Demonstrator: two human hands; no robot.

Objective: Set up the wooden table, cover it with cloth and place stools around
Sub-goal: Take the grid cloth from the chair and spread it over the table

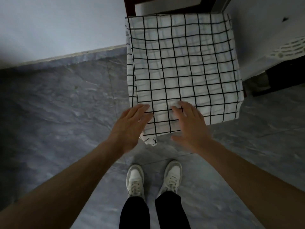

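Note:
A folded white cloth with a black grid pattern (183, 63) lies on a dark wooden chair (130, 7), covering its seat; a loose corner hangs over the near edge. My left hand (130, 128) hovers at the cloth's near left corner, fingers spread and holding nothing. Over the near edge, my right hand (189, 128) is open too, fingertips at or touching the top of the cloth. No wooden table or stool shows in this view.
Grey marble-patterned floor (57, 113) spreads to the left and around my feet in white sneakers (155, 177). A white wall (57, 22) runs behind. A white perforated basket-like object (292, 47) and a dark piece of furniture (283, 76) stand at the right.

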